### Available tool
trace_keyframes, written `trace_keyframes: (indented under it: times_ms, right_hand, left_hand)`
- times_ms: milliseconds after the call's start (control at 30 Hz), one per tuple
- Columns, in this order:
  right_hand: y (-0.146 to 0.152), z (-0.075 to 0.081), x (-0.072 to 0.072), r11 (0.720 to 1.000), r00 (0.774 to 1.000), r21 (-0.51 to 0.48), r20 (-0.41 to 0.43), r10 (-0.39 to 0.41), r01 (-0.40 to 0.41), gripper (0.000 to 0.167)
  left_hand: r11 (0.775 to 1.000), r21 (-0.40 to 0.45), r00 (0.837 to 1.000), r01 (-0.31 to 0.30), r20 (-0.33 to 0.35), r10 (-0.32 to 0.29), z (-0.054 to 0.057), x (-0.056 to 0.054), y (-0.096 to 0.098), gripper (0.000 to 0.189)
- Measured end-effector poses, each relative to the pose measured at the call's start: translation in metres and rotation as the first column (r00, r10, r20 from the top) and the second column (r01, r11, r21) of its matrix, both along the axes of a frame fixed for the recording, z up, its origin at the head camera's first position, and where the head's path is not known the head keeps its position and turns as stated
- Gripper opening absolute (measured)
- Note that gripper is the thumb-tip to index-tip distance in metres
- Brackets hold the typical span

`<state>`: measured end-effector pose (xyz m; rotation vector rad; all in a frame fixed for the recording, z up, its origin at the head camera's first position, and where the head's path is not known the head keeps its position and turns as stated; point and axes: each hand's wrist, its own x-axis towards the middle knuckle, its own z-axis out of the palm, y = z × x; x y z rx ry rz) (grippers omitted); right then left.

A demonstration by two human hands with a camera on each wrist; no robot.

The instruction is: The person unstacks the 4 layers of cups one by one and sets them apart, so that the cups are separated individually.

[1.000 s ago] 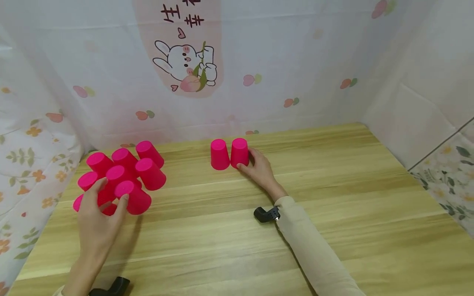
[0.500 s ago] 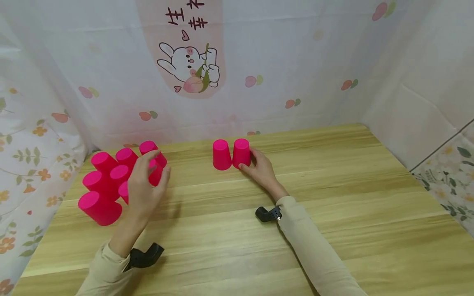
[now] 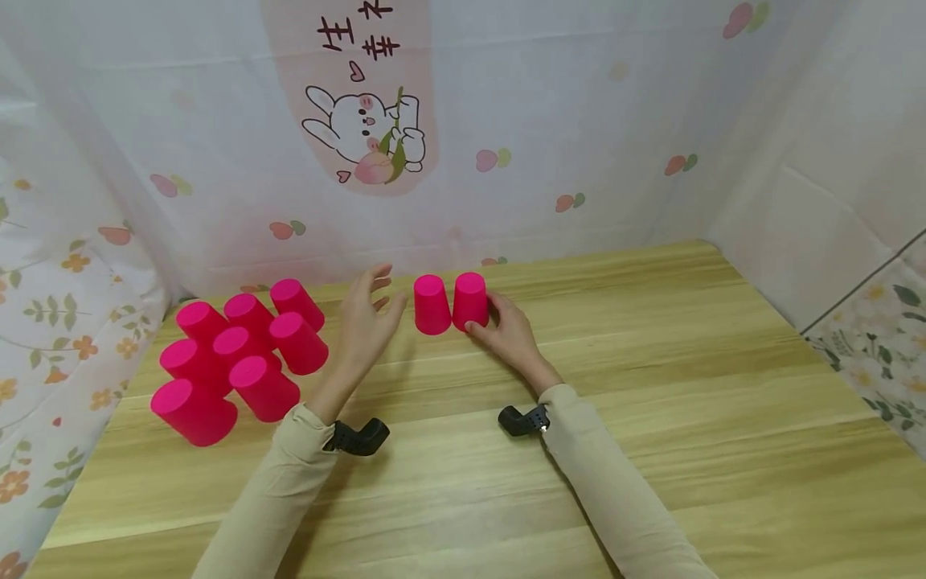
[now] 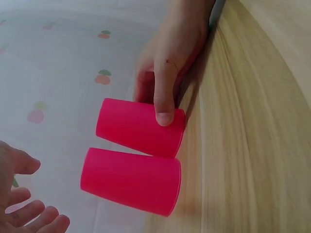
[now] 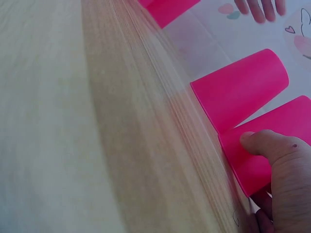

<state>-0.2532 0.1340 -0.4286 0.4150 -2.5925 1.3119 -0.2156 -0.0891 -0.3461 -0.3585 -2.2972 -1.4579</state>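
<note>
Two pink cups stand upside down side by side at the back middle of the table. My right hand grips the right cup from its right side, the thumb on its near face, clear in the right wrist view too. Left of the pair, my left hand hovers with fingers spread and nothing in it, a small gap from the left cup. In the left wrist view the left hand's fingers show at the edge, apart from both cups. Low on their sides, the two cups touch or nearly touch.
Several more pink cups stand upside down in a cluster on the left of the wooden table, beside my left forearm. A printed cloth hangs along the table's back edge. Each wrist carries a black camera mount.
My left hand has let go of a cup at the cluster's front left corner and moved right, over the cluster, to beside the pair. The right hand has kept its hold.
</note>
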Motion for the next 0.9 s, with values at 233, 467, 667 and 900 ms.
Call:
trace_keyframes:
  times_ms: [233,467,667,900]
  right_hand:
    - [0.001,0.001,0.001,1.000,1.000,0.003,0.018,0.002,-0.002,0.061]
    - [0.000,0.002,0.000,1.000,1.000,0.005,0.005,0.001,-0.001,0.061]
    - [-0.001,0.002,0.000,1.000,1.000,0.009,0.002,0.010,-0.010,0.062]
    - [-0.001,0.003,0.000,1.000,1.000,0.010,0.012,0.009,-0.009,0.062]
  left_hand:
    - [1.000,-0.013,0.982,0.022,0.190,-0.019,-0.004,-0.018,0.018,0.057]
    - [0.995,-0.084,0.962,0.059,0.272,-0.034,-0.013,-0.028,0.029,0.065]
    - [0.998,-0.042,0.963,0.041,0.269,-0.028,-0.020,-0.032,0.029,0.057]
    - [0.999,-0.014,0.962,0.029,0.271,-0.025,-0.022,-0.031,0.029,0.051]
